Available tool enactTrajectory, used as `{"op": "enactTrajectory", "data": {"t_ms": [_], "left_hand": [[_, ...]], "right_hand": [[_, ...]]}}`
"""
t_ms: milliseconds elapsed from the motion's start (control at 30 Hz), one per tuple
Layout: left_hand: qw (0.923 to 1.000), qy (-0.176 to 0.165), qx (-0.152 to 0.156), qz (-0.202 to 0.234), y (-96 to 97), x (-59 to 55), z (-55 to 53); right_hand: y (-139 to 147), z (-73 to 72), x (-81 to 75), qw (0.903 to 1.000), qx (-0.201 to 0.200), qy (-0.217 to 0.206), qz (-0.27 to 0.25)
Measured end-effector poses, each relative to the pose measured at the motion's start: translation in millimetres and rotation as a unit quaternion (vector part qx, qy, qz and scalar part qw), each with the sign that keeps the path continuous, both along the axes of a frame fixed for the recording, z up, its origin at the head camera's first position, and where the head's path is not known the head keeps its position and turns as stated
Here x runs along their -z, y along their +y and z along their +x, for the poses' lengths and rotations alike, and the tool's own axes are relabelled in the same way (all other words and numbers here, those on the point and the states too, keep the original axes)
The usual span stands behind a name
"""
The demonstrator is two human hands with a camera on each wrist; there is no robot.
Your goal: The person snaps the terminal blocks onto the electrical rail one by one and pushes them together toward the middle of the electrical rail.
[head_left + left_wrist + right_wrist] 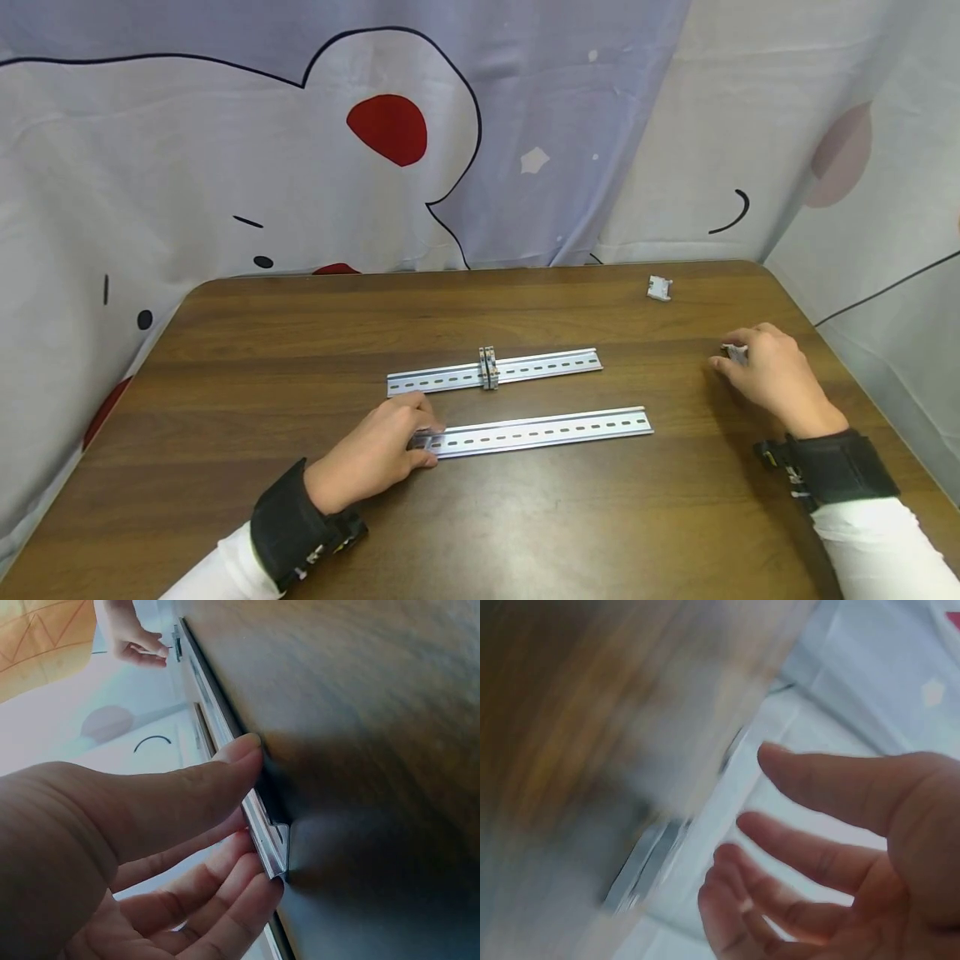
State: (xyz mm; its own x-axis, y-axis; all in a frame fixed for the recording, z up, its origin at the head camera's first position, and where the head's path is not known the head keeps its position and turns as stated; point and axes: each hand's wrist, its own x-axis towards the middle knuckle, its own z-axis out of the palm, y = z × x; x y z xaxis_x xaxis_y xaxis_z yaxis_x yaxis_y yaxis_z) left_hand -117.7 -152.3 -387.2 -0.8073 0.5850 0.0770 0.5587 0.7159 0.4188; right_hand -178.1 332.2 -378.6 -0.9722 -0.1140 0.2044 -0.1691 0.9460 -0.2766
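My left hand (375, 458) pinches the near rail (540, 433) at its left end, thumb and fingers on opposite edges; a light, even hold should steady it. Beyond the rail's right end, my right hand (772, 375) reaches at a small block (737, 354), fingers spread, gripping nothing; squaring them to its sides first seems wise.

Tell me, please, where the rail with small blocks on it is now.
In the head view, that rail lies centrally on the table, on the far side of the bare rail the left hand holds.
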Motion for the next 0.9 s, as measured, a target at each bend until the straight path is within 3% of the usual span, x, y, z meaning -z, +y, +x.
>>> {"op": "enactTrajectory", "data": {"t_ms": [133, 400, 733, 900], "left_hand": [[0.9999, 0.01, 0.008, 0.005, -0.2, 1.5, -0.6], [1.0, 0.002, 0.003, -0.005, -1.4, 2.3, -1.6], [0.9994, 0.023, 0.027, 0.0, -1.7, 3.9, -1.6], [0.9991, 0.029, 0.029, -0.002, -1.3, 4.4, -2.1]], "right_hand": [[17, -1.3, 2.1, 0.9986, 0.039, -0.03, 0.02], [27, -5.5, 2.9, 0.9944, 0.064, -0.082, 0.019], [28, -5.4, 4.5, 0.9988, 0.042, -0.024, 0.005], [25, -3.3, 0.8, 0.9988, 0.042, -0.023, 0.01]]}}
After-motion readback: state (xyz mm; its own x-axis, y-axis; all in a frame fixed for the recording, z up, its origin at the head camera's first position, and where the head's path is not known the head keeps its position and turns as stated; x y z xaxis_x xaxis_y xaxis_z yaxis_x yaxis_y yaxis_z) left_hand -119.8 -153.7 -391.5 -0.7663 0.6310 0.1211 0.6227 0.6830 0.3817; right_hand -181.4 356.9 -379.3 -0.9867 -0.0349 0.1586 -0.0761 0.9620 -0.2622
